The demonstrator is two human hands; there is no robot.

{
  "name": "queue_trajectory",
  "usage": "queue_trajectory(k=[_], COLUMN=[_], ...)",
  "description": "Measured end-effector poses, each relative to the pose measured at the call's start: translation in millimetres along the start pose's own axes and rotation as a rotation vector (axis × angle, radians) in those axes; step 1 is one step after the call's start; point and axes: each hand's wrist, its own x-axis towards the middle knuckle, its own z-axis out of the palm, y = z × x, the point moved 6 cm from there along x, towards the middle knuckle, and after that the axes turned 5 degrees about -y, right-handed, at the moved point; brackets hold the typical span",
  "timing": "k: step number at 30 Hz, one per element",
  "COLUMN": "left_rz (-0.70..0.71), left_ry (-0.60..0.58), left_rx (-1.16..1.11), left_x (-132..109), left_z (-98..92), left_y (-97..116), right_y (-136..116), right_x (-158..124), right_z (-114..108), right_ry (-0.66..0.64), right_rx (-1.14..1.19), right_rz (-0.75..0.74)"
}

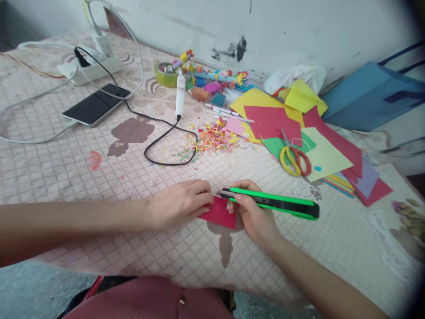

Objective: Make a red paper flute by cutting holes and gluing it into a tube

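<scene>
Between L hand (182,204) & R hand (255,215): sm. red paper (219,213). L fingers curled on it, pinching or pressing, can't tell. R grips green/blk cutter (282,204), tip nr paper's top edge. Scissors (295,156) beyond R.

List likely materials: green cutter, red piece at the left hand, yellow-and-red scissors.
Green cutter: probably plastic casing, semi-gloss; smooth, saturated green around black.
Red piece: matte, flat sheet with uniform colour; paper, felt or thin foam, can't tell.
Scissors: likely plastic handles, smooth and evenly coloured; blades probably metal, slim and grey.
</scene>
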Motion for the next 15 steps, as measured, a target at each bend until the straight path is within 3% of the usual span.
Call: queue_trajectory(k=[10,15], left_rz=[-0.152,-0.186], left_ry=[0.112,0.186], left_rx=[-0.145,-0.095], left_x=[5.9,12.6], left_z=[-18.5,-36.9], left_y=[-18.9,-27.0], right_y=[1.5,-3.6], right_x=[4.5,6.8], right_z=[2.0,-4.0], right_ry=[0.020,0.033], right_rx=[0.116,0.175], right_rz=[0.020,-0.013])
